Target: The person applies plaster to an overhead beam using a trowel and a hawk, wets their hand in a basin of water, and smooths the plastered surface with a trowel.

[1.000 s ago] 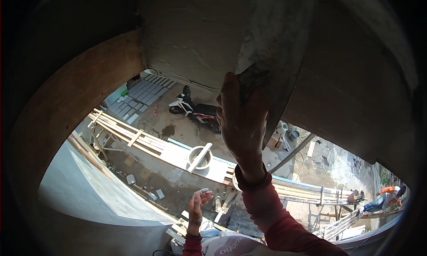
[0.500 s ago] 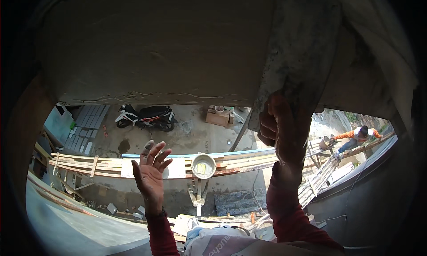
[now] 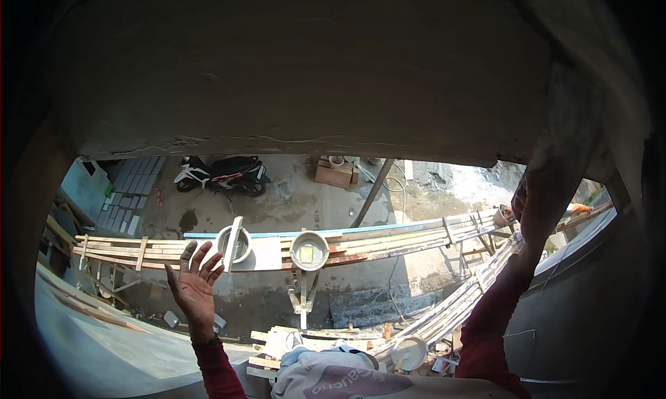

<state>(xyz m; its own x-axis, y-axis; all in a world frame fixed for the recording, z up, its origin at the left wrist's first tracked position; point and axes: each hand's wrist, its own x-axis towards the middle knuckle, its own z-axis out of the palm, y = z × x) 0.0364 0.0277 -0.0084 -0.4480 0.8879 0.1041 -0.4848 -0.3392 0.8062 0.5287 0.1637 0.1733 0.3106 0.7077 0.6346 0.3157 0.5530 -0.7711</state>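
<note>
My right hand (image 3: 534, 208) is closed around a long, flat, grey plastering float (image 3: 572, 118), raised at the right end of a grey plastered surface (image 3: 298, 73). Shadow makes it hard to tell whether the float touches that surface. My left hand (image 3: 194, 284) is raised palm up at the left, fingers spread, with nothing in it. Beyond its fingertips, on the plank scaffold below, stands a round bucket (image 3: 243, 250) with a pale wooden strip (image 3: 234, 243) across it. To its right is a second bucket (image 3: 309, 250) with something yellowish inside.
Plank scaffolding (image 3: 388, 242) crosses below, and another run (image 3: 458, 303) slants up to the right. A bucket (image 3: 409, 353) sits near my body. On the ground far below are a motorbike (image 3: 222, 175) and a wooden box (image 3: 334, 175). A co-worker's orange sleeve (image 3: 580, 208) shows behind my arm.
My right hand has moved right with the float, toward the surface's right end. My left hand has shifted left and down. The bucket with the strip and the one near my body now show.
</note>
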